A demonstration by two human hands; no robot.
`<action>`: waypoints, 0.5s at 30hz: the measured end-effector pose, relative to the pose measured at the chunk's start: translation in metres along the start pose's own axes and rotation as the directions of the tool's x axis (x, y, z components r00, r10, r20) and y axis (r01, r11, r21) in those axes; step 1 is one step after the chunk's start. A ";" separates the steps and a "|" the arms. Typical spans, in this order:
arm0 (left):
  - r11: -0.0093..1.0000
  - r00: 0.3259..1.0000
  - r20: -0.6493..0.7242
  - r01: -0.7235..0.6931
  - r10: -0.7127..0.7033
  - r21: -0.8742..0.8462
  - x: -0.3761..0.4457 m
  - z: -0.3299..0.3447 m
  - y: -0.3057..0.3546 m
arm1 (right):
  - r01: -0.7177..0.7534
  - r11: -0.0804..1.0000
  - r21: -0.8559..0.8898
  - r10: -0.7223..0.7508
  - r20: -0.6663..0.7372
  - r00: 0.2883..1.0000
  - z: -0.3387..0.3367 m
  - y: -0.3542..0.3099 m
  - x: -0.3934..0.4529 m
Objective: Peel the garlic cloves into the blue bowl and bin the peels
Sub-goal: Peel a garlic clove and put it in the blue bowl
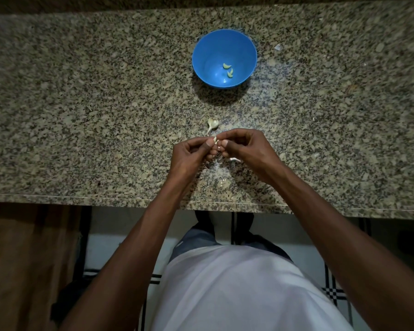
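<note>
Hands: left hand (189,151) & right hand (244,146) both pinch one garlic clove (216,139) above the surface (81,115).
Bowl: blue bowl (246,51) well beyond, 2 peeled cloves (228,69) inside.
Risk: clove may slip from fingertips; loose peels (234,159) blend w/ speckled granite, easily missed when binning.

You're looking at a speckled granite counter (81,103) filling the upper frame. Sitting on it: blue bowl (224,59) upper centre, garlic remnant (212,124) mid-frame, peel scraps (234,159) just below.
</note>
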State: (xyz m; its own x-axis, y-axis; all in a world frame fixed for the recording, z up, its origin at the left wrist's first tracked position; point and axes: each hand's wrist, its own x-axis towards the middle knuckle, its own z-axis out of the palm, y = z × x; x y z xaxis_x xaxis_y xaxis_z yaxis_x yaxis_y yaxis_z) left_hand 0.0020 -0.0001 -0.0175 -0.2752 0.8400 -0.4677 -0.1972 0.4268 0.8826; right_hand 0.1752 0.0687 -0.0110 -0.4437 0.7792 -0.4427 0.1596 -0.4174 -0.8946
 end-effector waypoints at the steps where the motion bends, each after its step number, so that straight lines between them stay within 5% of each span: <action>1: 0.999 1.000 0.004 -0.022 0.022 0.023 0.000 0.000 0.001 | 0.009 1.000 -0.005 -0.010 0.000 1.000 0.000 0.000 0.000; 9: 0.993 0.999 -0.009 -0.034 0.035 0.110 0.002 0.003 0.002 | 0.109 0.953 -0.284 -0.133 -0.067 0.989 0.004 -0.006 0.004; 15: 0.999 0.999 -0.028 -0.020 0.022 0.044 0.000 0.001 0.003 | 0.091 0.973 -0.211 -0.116 -0.108 0.987 0.005 -0.005 0.003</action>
State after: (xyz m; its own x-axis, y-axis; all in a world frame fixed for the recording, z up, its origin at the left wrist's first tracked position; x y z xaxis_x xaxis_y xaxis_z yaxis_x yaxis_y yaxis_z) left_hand 0.0021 0.0011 -0.0151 -0.3054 0.8393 -0.4498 -0.1496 0.4242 0.8931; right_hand 0.1691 0.0709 -0.0075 -0.3612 0.8684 -0.3397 0.3006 -0.2364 -0.9240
